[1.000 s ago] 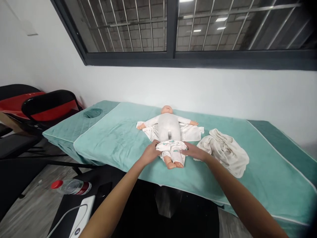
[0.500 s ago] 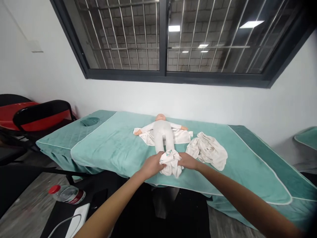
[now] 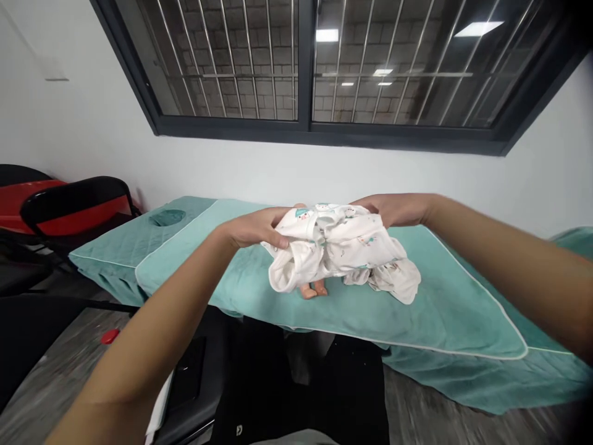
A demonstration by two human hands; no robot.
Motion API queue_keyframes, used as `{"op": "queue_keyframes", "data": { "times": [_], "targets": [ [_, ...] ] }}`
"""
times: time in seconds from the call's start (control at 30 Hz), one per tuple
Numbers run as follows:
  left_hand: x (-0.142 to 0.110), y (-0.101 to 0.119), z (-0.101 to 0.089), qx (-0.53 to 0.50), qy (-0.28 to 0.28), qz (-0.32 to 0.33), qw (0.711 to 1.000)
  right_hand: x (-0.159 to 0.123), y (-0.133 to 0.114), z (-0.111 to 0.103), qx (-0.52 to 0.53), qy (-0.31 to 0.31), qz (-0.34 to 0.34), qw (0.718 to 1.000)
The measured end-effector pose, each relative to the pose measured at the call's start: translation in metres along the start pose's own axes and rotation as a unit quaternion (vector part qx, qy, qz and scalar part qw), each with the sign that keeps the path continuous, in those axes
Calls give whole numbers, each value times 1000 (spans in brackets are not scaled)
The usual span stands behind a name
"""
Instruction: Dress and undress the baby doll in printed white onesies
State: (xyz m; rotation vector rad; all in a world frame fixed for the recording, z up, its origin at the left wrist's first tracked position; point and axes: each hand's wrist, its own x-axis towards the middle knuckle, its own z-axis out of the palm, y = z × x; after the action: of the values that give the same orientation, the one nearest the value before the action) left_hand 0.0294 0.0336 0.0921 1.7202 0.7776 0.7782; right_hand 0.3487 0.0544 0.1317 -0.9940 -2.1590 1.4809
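A white baby garment (image 3: 354, 244) with small green and coloured prints hangs bunched between my hands, above the bed. My left hand (image 3: 257, 227) grips its left side, thumb on the front. On the opposite side, my right hand (image 3: 398, 209) holds the upper edge, its fingertips partly behind the fabric. Under and behind the garment lies a baby doll (image 3: 308, 291); its bare feet show below the cloth and a sliver of its head above, the rest being hidden. A second crumpled white cloth (image 3: 402, 278) rests on the bed to the right, partly covered by the garment.
The bed has a green cover (image 3: 445, 318) and a face hole (image 3: 167, 217) at its left end. Behind it are a white wall and a barred window (image 3: 303, 127). Red and black chairs (image 3: 78, 207) stand left. A red bottle cap (image 3: 110, 336) shows beside my left forearm.
Both hands have risen from the doll's legs and moved apart, lifting the garment up and spreading it wider. The doll's feet are now uncovered, while its body is hidden behind the cloth.
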Motion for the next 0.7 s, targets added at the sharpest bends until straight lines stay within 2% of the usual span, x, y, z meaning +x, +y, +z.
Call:
{"op": "queue_keyframes", "data": {
  "times": [0.07, 0.1, 0.2, 0.23, 0.27, 0.3, 0.4, 0.5, 0.6, 0.7],
  "targets": [
    [-2, 10, -3, 19, 19, -48, 998, -2, -7, -10, -23, 33, 12, 999],
    [-3, 15, -3, 24, 7, -80, 996, -2, -7, -14, -33, 43, 14, 998],
    [-3, 20, 1, 29, -111, -167, 979, 3, 2, -17, -57, 29, 6, 998],
    [-2, 19, 3, 30, -136, -177, 974, 7, 6, -14, -60, 26, -3, 998],
    [-1, 16, 5, 30, -135, -173, 975, 11, 11, -11, -58, 26, -12, 998],
    [1, 11, 6, 29, -109, -157, 981, 16, 16, -6, -54, 32, -19, 998],
    [5, -10, 8, 47, 25, -77, 996, 33, 29, 8, -31, 61, -33, 997],
    [11, -29, 8, 69, 101, -4, 992, 48, 38, 20, 11, 82, -53, 995],
    [20, -39, 8, 48, 171, 75, 981, 63, 36, 31, 80, 99, -111, 986],
    [29, -47, 8, 50, 265, 150, 951, 78, 25, 44, 138, 120, -190, 965]
  ]
}}
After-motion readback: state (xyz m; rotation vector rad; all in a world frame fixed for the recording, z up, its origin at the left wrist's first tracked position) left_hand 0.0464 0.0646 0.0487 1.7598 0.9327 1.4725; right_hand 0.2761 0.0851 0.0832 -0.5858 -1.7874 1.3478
